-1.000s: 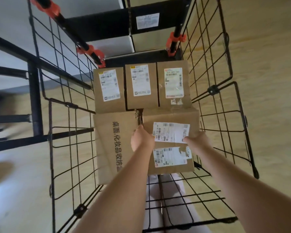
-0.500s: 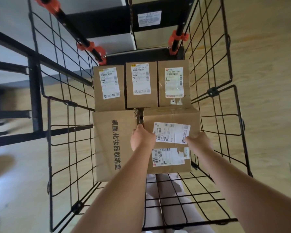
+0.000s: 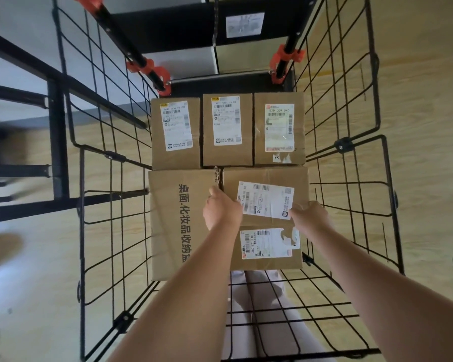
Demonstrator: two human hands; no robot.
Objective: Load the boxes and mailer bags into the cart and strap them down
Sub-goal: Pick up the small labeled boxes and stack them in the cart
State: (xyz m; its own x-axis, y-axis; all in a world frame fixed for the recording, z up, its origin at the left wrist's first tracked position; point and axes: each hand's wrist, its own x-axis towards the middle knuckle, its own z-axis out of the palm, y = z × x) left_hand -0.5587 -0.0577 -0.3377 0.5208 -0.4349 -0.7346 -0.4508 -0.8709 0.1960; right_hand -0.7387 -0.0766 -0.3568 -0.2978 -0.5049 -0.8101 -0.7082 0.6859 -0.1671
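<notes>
Boxes sit in the wire cart [image 3: 344,145], five in all, taking up its far and middle part. Three small ones stand side by side in a row across the upper middle of the frame: the left small box [image 3: 175,131], the middle small box [image 3: 227,129] and the right small box [image 3: 279,129], each with a white label on top. Just below that row, touching it, lie two larger ones: the printed box [image 3: 175,226] at centre left, with dark lettering down its top, and the labelled box [image 3: 266,223] at centre right, with two white labels, the lower one torn.

Both hands grasp the labelled box. The left hand [image 3: 221,210] is at the seam between the two larger boxes, fingers curled down over the box's left edge. The right hand [image 3: 309,215] clasps its right edge, fingertips on a label corner.

Orange clamps [image 3: 147,67] grip the black poles at the upper middle. A black metal frame [image 3: 58,142] stands at the left, over a wood floor [image 3: 429,178].
</notes>
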